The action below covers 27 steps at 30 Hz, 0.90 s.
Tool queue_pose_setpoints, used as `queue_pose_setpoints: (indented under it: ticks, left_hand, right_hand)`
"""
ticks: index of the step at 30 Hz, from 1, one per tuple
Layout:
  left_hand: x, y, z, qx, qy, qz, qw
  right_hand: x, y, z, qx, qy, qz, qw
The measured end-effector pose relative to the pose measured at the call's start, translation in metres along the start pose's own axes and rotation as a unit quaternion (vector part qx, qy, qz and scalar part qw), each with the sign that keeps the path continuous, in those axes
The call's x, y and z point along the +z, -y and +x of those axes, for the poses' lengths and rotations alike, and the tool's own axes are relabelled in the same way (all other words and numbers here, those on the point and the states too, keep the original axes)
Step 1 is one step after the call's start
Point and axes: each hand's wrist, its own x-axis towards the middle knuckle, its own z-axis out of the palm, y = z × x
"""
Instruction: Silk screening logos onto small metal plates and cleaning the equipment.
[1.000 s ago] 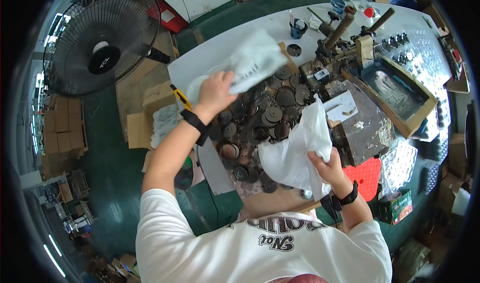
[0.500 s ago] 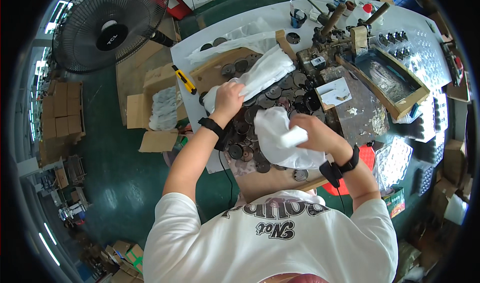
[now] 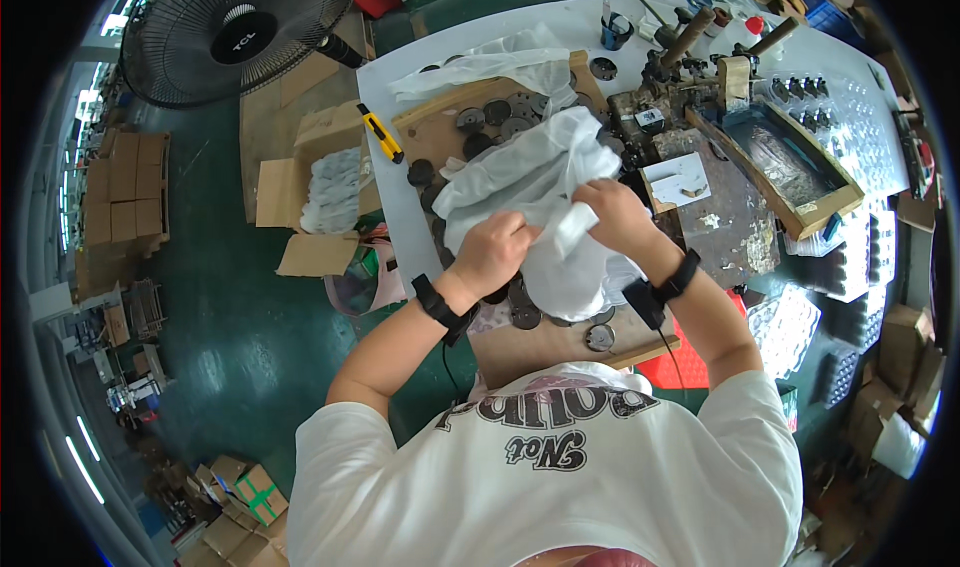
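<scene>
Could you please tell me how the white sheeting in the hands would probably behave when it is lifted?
The white sheeting is probably floppy, since it bunches in loose folds at the left hand and right hand. It looks thin and crumpled, so it is likely light for its size.

A glossy green floor shows around the pale-topped bench; a black fan stands upper left, brown cartons are stacked farther left, and strip lights glow near the edge.
</scene>
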Motion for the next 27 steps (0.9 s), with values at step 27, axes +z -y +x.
queue_pose_setpoints:
  ticks: [27]
  left_hand:
    - [0.025, 0.122, 0.038, -0.012, -0.079, 0.064, 0.995]
  right_hand:
    - [-0.094, 0.072, -0.069, -0.085, -0.135, 0.401, 0.902]
